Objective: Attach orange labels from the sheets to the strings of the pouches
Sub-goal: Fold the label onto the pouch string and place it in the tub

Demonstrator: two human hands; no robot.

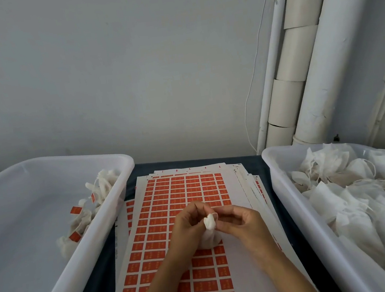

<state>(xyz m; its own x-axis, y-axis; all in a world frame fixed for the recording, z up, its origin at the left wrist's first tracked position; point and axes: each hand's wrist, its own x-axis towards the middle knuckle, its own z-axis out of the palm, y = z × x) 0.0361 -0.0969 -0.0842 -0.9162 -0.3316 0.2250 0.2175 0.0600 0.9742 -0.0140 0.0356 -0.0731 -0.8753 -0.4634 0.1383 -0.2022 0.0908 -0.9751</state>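
My left hand and right hand pinch one pouch between them, its neck up, long axis upright, over the label sheet. Fingers of both hands curl onto the gathered top; I cannot make out the string. Labels lie directly below, equally near either hand. Left bin holds a few labelled pouches; right bin holds many unlabelled ones.

Stack of label sheets lying mid-tabletop, between two tubs: left tub with a few pouches inside, right tub heaped with pouches. Pipes behind, against wall.
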